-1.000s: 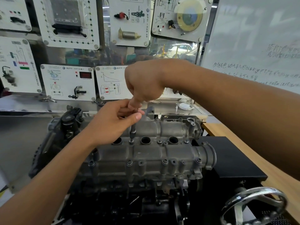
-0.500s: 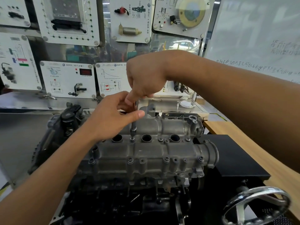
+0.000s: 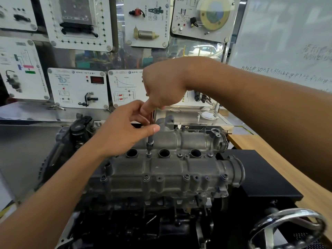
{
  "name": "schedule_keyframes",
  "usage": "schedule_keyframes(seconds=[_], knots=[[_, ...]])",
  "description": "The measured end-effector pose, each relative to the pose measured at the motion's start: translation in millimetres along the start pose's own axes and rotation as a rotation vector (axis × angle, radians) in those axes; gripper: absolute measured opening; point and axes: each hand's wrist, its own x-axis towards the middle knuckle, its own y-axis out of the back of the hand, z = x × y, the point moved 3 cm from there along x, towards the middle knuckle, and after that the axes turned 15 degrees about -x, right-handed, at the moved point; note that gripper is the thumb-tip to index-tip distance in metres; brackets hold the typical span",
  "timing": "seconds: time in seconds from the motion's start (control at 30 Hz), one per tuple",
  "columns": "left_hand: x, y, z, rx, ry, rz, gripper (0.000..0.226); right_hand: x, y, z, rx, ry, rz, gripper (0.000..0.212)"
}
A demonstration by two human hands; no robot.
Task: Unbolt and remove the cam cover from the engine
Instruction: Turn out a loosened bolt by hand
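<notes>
A: Cover where?
B: On top of the engine, long axis left-right. Driver upright on a bolt. Right hand grips the driver's top, left hand pinches its shaft.

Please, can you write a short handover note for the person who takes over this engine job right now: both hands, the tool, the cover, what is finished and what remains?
Right hand: grips the top of the socket driver from above.
Left hand: fingers pinch the driver's shaft lower down, steadying it.
Driver: upright, tip on a bolt in the middle row, between the two leftmost plug wells.
Cam cover: seated, not lifted.
Done: no bolt visibly removed; four bolt heads show along the front edge.
Left: undo this bolt and the others, then lift the cover off.
</notes>
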Motion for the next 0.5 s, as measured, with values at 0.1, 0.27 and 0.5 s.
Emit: schedule_keyframes(seconds=[0.1,0.27,0.5], knots=[[-2.4,-1.0,0.6,-0.047,0.049,-0.203,0.032,-5.0,4.1,0.1,0.01,0.041,0.044,0.03],[-1.4,-0.7,1.1,-0.053,0.05,-0.084,0.018,-5.2,6.4,-2.0,0.038,0.059,0.03,0.024],[1.2,-1.3,1.5,0.127,-0.034,0.068,0.02,-3.1,1.3,0.3,0.067,-0.018,-0.007,0.051]])
